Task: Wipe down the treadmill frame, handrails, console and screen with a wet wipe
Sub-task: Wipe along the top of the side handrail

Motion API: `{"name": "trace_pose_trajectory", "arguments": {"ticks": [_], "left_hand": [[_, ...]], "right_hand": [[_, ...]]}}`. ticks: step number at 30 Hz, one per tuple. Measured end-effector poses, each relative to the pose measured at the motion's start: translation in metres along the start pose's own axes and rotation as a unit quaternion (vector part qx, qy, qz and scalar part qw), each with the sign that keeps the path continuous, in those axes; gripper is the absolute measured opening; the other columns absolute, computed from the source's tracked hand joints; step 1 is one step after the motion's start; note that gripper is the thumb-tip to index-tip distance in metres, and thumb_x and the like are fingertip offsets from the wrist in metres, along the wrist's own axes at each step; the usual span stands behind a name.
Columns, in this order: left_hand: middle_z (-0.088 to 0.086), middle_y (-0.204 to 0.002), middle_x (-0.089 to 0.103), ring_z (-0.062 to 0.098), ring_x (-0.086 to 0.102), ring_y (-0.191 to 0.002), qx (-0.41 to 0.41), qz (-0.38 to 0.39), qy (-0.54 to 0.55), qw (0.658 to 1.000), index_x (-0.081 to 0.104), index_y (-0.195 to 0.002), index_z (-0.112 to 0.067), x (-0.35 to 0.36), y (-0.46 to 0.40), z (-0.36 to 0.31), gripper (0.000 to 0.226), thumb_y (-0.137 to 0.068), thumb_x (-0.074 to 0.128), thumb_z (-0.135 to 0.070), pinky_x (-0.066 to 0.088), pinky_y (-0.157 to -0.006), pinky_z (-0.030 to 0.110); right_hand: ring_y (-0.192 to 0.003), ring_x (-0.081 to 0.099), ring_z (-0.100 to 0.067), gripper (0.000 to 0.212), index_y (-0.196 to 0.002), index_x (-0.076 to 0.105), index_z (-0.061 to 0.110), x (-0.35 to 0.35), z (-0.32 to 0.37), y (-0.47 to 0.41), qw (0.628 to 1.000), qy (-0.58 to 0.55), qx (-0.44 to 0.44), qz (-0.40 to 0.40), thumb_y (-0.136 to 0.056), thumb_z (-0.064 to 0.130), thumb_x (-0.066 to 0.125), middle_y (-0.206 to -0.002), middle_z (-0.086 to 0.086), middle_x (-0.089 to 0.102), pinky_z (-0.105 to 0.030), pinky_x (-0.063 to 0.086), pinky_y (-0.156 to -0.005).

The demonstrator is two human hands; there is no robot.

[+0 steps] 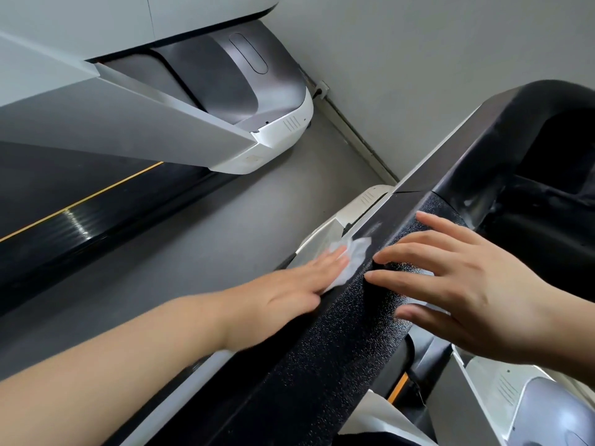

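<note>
My left hand lies flat, fingers straight, and presses a white wet wipe against the outer side of a black textured handrail of the treadmill. The wipe is crumpled and sticks out beyond my fingertips. My right hand rests on top of the same handrail with its fingers spread and nearly straight, holding nothing. The handrail runs up to the dark console housing at the right. Below it shows the white frame of the treadmill.
A second treadmill stands at the left, with a grey upright, a grey-and-white motor cover and a black belt edge with a yellow line. Grey floor lies between the machines. A light wall is behind.
</note>
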State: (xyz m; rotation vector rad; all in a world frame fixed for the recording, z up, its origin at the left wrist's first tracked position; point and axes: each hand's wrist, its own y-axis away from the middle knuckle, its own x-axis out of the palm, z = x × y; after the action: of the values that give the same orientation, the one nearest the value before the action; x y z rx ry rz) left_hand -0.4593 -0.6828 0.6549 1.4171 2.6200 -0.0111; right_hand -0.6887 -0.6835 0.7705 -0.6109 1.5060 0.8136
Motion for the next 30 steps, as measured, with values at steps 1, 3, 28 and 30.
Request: {"name": "trace_pose_trajectory", "arguments": {"ticks": [1, 3, 28, 30], "left_hand": [[-0.023, -0.148, -0.002, -0.018, -0.005, -0.134, -0.011, 0.006, 0.0, 1.0, 0.01, -0.144, -0.021, -0.003, -0.019, -0.003, 0.056, -0.093, 0.031, -0.014, 0.0, -0.114, 0.012], [-0.02, -0.148, -0.003, -0.018, -0.003, -0.131, -0.031, 0.011, 0.012, 0.999, 0.01, -0.147, -0.015, -0.01, -0.054, -0.013, 0.054, -0.095, 0.025, -0.014, -0.002, -0.111, 0.008], [0.002, -0.149, 0.034, 0.012, 0.033, -0.137, -0.084, -0.134, -0.057, 0.986, 0.038, -0.142, -0.009, -0.034, -0.082, -0.002, 0.047, -0.096, 0.045, -0.003, 0.021, -0.109, 0.016], [0.001, -0.145, 0.042, 0.009, 0.042, -0.129, -0.058, -0.175, 0.035, 0.982, 0.041, -0.14, -0.015, -0.036, -0.071, -0.005, 0.053, -0.092, 0.044, 0.009, 0.027, -0.107, 0.016]], "right_hand": [[-0.098, 0.055, -0.021, 0.05, -0.109, 0.07, 0.02, 0.0, 0.0, 0.0, 1.0, 0.0, 0.0, 0.0, -0.1, 0.044, 0.027, -0.107, -0.003, 0.066, -0.047, 0.032, -0.101], [-0.098, 0.054, -0.021, 0.05, -0.109, 0.07, 0.019, -0.001, -0.001, -0.002, 1.0, -0.003, 0.0, 0.002, -0.1, 0.044, 0.027, -0.106, -0.003, 0.066, -0.046, 0.033, -0.102], [-0.105, 0.053, -0.018, 0.053, -0.114, 0.068, 0.021, -0.002, 0.003, 0.005, 1.0, 0.01, 0.016, 0.024, -0.1, 0.046, 0.024, -0.114, -0.002, 0.066, -0.044, 0.03, -0.104], [-0.105, 0.053, -0.018, 0.053, -0.114, 0.068, 0.022, -0.002, 0.003, 0.005, 1.0, 0.012, 0.015, 0.021, -0.1, 0.046, 0.024, -0.114, -0.001, 0.066, -0.044, 0.03, -0.104]]}}
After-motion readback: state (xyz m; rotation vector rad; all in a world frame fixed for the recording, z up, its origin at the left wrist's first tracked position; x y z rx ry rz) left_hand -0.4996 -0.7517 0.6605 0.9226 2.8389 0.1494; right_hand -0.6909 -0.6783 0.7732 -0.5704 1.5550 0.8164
